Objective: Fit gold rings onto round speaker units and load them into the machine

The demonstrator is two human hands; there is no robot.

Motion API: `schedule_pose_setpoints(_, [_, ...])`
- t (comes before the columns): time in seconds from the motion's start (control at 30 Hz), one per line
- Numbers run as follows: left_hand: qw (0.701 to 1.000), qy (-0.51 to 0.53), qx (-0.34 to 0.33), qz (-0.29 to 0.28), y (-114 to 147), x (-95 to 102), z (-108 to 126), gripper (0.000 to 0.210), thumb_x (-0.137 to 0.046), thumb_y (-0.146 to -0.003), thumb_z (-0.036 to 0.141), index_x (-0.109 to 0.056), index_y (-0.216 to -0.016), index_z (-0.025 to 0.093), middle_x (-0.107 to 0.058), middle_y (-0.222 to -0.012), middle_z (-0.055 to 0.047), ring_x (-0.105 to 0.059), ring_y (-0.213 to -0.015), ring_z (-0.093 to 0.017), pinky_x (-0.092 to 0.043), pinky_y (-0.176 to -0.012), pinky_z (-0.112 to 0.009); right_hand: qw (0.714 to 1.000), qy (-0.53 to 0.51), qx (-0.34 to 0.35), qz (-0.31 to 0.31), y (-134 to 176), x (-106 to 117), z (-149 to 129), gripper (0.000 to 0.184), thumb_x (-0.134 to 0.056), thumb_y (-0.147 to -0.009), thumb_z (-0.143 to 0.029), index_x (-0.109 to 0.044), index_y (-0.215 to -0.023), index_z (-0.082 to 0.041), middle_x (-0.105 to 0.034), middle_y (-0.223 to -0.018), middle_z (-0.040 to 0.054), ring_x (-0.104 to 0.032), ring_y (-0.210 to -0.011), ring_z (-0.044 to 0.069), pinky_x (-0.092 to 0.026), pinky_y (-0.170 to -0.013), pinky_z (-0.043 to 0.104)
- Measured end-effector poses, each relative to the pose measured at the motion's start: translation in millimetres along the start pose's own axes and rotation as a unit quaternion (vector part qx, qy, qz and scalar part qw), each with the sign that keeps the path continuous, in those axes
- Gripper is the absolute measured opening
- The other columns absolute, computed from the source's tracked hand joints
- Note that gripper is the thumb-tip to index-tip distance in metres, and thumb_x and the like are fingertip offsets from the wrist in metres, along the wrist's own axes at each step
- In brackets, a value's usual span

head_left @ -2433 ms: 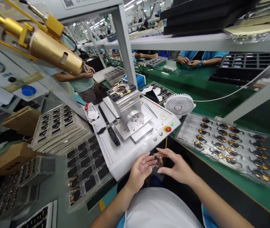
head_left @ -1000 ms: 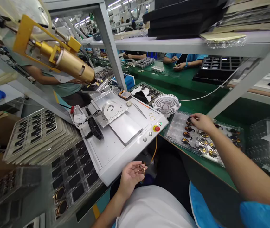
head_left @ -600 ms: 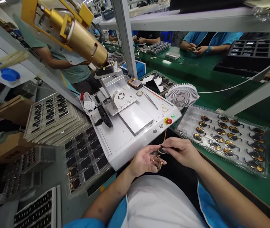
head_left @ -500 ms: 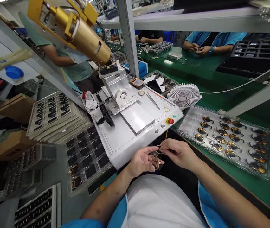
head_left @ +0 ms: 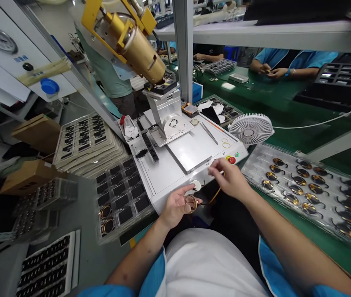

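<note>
My left hand [head_left: 177, 205], palm up, is closed around a gold ring-shaped case [head_left: 191, 203] in front of the white machine. At its index fingertip is a white round disc [head_left: 197, 186] with a small dark mark; whether other fingers grip the disc is hidden. My right hand [head_left: 228, 178] is raised to the right of the disc, apart from it. Its thumb and fingertips are drawn together, and anything between them is too small to make out. Just beyond it sits a red stop button [head_left: 231, 160] on the machine's front panel [head_left: 175, 185].
A gold cylinder head [head_left: 144, 55] overhangs the metal fixture [head_left: 172, 121]. Tweezers [head_left: 209, 133] and yellow rings [head_left: 225, 143] lie on the machine. Beside it stand a white fan [head_left: 251, 130], a tray of round coiled parts [head_left: 258, 159] and a tray of black squares [head_left: 121, 201]. Co-workers sit opposite.
My hands have moved apart, the right one up toward the panel. The disc, edge-on between both hands before, now faces me at the left fingertip. The whole view has swung left.
</note>
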State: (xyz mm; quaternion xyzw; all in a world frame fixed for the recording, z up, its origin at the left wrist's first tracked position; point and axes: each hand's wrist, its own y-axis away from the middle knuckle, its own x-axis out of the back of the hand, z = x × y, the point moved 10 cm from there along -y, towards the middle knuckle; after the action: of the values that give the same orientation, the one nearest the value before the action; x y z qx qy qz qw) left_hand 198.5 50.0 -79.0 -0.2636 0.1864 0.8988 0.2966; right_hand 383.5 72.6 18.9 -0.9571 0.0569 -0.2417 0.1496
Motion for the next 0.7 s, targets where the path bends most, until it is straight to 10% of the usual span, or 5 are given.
schedule_pose_setpoints(0.17, [1.000, 0.003, 0.000, -0.015, 4, -6.7, -3, 0.090, -0.102, -0.058, 0.041, -0.066, -0.136, 0.014, -0.081, -0.099, -0.014, -0.078, -0.096, -0.026, -0.054, -0.084, -0.030, 0.970, -0.011, -0.225, 0.087, -40, 19, 71, 0.024, -0.068, -0.087, -0.042, -0.054, -0.084, -0.022, -0.064, -0.067, 0.0007, -0.058, -0.057, 0.017, -0.045, -0.058, 0.029])
schedule_pose_setpoints(0.4, [0.993, -0.107, -0.055, -0.005, 20, -2.5, 3, 0.103, -0.100, -0.062, 0.039, -0.053, -0.150, 0.015, -0.078, -0.114, -0.020, -0.077, -0.095, -0.027, -0.059, -0.080, -0.033, 0.957, -0.004, -0.250, 0.146, -16, 29, 75, 0.043, -0.081, -0.076, -0.050, -0.053, -0.096, -0.023, -0.059, -0.063, -0.0034, -0.060, -0.056, 0.019, -0.045, -0.056, 0.030])
schedule_pose_setpoints(0.57, [0.927, -0.346, -0.148, 0.003, 27, -21.4, 14, 0.108, -0.097, -0.066, 0.024, -0.043, -0.159, 0.028, -0.025, -0.172, -0.023, -0.075, -0.112, -0.034, -0.064, -0.088, -0.042, 0.961, -0.195, -0.197, 0.022, 42, -35, 41, 0.045, -0.075, -0.084, -0.064, -0.068, -0.097, -0.022, -0.073, -0.086, 0.0072, -0.071, -0.080, 0.025, -0.059, -0.072, 0.037])
schedule_pose_setpoints(0.7, [0.876, -0.454, -0.159, -0.048, 17, -45.6, 5, 0.104, -0.094, -0.069, 0.026, -0.042, -0.160, 0.022, -0.032, -0.170, -0.022, -0.063, -0.133, -0.043, -0.058, -0.107, -0.052, 0.930, -0.299, -0.212, 0.034, 65, -59, 29, 0.053, -0.082, -0.080, -0.058, -0.072, -0.117, -0.023, -0.076, -0.108, 0.0094, -0.072, -0.099, 0.027, -0.061, -0.087, 0.041])
